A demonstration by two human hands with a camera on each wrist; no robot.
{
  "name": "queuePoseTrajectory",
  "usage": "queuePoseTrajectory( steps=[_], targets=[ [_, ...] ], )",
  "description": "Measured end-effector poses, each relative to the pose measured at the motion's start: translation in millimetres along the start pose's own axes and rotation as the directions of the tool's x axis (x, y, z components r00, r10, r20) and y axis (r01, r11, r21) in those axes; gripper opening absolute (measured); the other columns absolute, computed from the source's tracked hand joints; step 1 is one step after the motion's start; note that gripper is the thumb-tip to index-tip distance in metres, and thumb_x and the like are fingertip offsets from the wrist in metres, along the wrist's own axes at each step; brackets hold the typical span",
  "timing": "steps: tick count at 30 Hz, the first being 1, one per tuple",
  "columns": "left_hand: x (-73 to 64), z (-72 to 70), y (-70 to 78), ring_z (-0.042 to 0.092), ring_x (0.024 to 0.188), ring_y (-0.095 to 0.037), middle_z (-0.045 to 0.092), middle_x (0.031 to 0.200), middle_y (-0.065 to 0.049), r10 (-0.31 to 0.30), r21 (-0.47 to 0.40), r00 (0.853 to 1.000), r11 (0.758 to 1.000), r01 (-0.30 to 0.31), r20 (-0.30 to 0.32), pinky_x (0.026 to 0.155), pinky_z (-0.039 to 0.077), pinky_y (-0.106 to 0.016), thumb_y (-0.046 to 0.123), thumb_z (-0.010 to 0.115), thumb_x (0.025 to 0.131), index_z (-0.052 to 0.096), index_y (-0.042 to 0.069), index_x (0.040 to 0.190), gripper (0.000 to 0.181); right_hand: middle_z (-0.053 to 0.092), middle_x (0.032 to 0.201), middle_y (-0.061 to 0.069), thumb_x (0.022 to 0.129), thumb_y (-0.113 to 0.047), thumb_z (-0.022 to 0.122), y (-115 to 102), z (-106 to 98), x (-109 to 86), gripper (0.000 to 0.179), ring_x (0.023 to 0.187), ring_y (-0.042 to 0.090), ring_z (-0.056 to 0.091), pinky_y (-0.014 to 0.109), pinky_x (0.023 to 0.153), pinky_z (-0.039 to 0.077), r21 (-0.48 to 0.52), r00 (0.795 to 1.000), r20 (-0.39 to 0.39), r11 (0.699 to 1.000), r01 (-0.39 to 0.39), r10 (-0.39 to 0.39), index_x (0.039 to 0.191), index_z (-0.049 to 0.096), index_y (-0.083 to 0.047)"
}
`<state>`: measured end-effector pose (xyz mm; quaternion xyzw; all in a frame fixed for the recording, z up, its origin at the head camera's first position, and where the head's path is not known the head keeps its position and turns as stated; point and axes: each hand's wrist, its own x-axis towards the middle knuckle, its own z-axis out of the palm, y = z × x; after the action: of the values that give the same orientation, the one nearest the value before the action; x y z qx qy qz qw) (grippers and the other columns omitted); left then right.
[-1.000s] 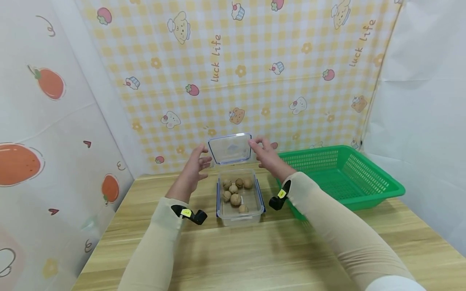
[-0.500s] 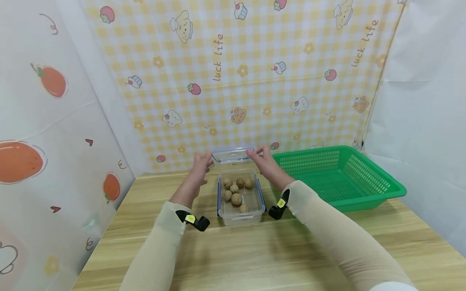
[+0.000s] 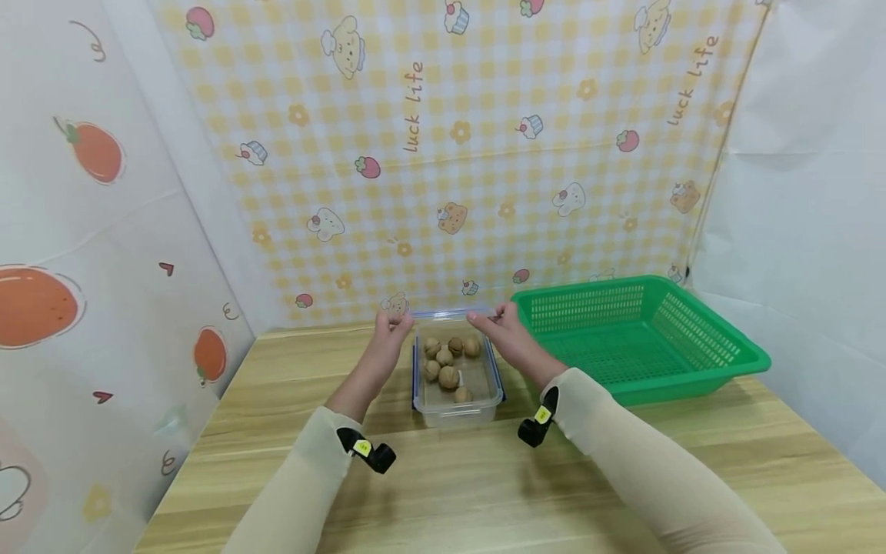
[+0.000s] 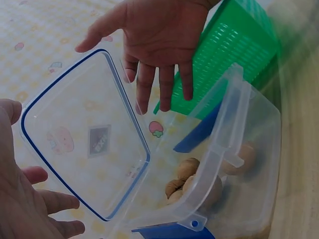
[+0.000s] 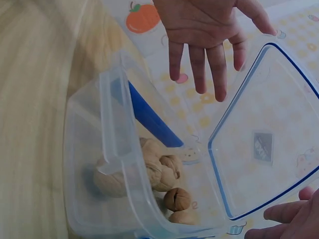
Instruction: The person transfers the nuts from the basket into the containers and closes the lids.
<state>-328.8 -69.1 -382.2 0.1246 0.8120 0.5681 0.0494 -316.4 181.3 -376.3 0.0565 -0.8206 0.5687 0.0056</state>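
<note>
Both hands hold a clear lid (image 3: pixel 446 314) with a blue seal at its two side corners, behind the rim of a clear plastic container (image 3: pixel 460 420). Thumb and forefinger of my left hand (image 3: pixel 383 346) pinch the left corner; my right hand (image 3: pixel 511 338) grips the right one, its other fingers extended. In the head view the lid appears nearly edge-on; the left wrist view shows the lid's face (image 4: pixel 70 159) with a small label. Several walnuts (image 3: pixel 448 377) lie inside the container, whose blue side clips (image 5: pixel 149 117) hang down.
A green plastic basket (image 3: pixel 692 385) stands on the wooden table (image 3: pixel 443 492), right of the container and close to my right forearm. A patterned cloth (image 3: pixel 443 192) hangs behind the table. White sheeting (image 3: pixel 796 231) rises at the right side.
The lid has come down from above the container's far end and tipped flatter, its face turning from view. Both hands have lowered with it; the left fingers have closed in on its corner.
</note>
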Motion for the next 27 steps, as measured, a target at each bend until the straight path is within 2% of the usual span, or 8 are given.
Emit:
queuePoseTrajectory(
  steps=[6,9,11,13,14,17,22,27],
  targets=[
    [-7.1,2.7,-3.8,0.036,0.140,-0.047,0.036,0.147,-0.028,0.071,0.025,0.997,0.997,-0.071,-0.005,0.111,0.032,-0.067,0.056,0.043,0.104,0.030,0.006,0.132,0.059,0.030,0.099,0.008,0.094,-0.061,0.059,2,5,-8.9,0.066,0.097,0.027,0.040,0.040,0.080,0.033,0.003,1.000,-0.007,1.000,-0.020,0.020,0.109,0.020,-0.011],
    [-8.8,4.9,-10.3,0.036,0.141,-0.048,0.038,0.147,-0.031,0.106,0.046,0.994,0.993,-0.106,-0.003,0.112,0.031,-0.065,0.049,0.048,0.104,0.029,0.003,0.132,0.058,0.036,0.109,0.011,0.094,-0.055,0.064,3,7,-11.3,0.064,0.101,0.028,0.042,0.040,0.084,0.035,0.024,1.000,-0.011,0.999,-0.024,0.024,0.111,0.021,-0.010],
    [-10.4,6.9,-15.2,0.035,0.142,-0.048,0.040,0.146,-0.031,0.115,0.064,0.993,0.991,-0.115,0.000,0.113,0.030,-0.064,0.046,0.051,0.104,0.029,0.002,0.131,0.057,0.040,0.123,0.018,0.094,-0.045,0.067,5,9,-11.8,0.060,0.109,0.030,0.044,0.042,0.089,0.039,0.055,1.000,-0.020,0.998,-0.011,0.013,0.113,0.024,-0.008],
    [-11.7,8.7,-20.5,0.033,0.144,-0.045,0.040,0.147,-0.027,0.116,0.074,0.993,0.990,-0.117,0.015,0.115,0.026,-0.063,0.046,0.053,0.103,0.028,0.003,0.129,0.056,0.039,0.143,0.021,0.092,-0.035,0.072,6,12,-11.9,0.059,0.122,0.031,0.044,0.043,0.097,0.041,0.082,0.999,-0.040,0.997,0.009,-0.006,0.115,0.026,-0.005],
    [-12.3,9.3,-22.9,0.031,0.144,-0.044,0.039,0.148,-0.026,0.120,0.073,0.992,0.990,-0.121,0.024,0.116,0.025,-0.063,0.045,0.054,0.103,0.028,0.003,0.127,0.056,0.039,0.146,0.023,0.090,-0.031,0.075,7,13,-11.9,0.060,0.127,0.033,0.044,0.044,0.099,0.041,0.096,0.999,-0.048,0.995,0.020,-0.015,0.115,0.027,-0.004],
    [-14.0,10.3,-29.2,0.026,0.147,-0.040,0.036,0.153,-0.020,0.141,0.061,0.989,0.988,-0.144,0.041,0.117,0.021,-0.063,0.045,0.056,0.102,0.028,0.004,0.126,0.056,0.032,0.160,0.018,0.086,-0.026,0.081,9,17,-13.2,0.065,0.140,0.033,0.036,0.047,0.107,0.039,0.102,0.998,-0.061,0.994,0.039,-0.033,0.116,0.029,-0.002],
    [-18.3,11.7,-33.4,0.034,0.142,-0.036,0.037,0.155,-0.018,0.176,0.095,0.982,0.979,-0.181,0.064,0.116,0.025,-0.060,0.046,0.057,0.102,0.027,0.004,0.130,0.059,0.025,0.165,0.010,0.083,-0.031,0.084,14,20,-19.2,0.073,0.147,0.030,0.027,0.051,0.117,0.030,0.078,0.999,-0.045,0.997,0.025,-0.021,0.123,0.028,-0.004],
    [-21.4,13.8,-35.7,0.038,0.139,-0.034,0.038,0.157,-0.017,0.183,0.175,0.982,0.966,-0.189,0.050,0.114,0.029,-0.058,0.049,0.058,0.100,0.031,0.004,0.130,0.061,0.030,0.160,0.013,0.084,-0.027,0.084,23,25,-21.9,0.077,0.143,0.032,0.034,0.052,0.117,0.029,0.099,0.998,-0.048,0.994,0.046,-0.042,0.126,0.025,-0.004]
  ],
)
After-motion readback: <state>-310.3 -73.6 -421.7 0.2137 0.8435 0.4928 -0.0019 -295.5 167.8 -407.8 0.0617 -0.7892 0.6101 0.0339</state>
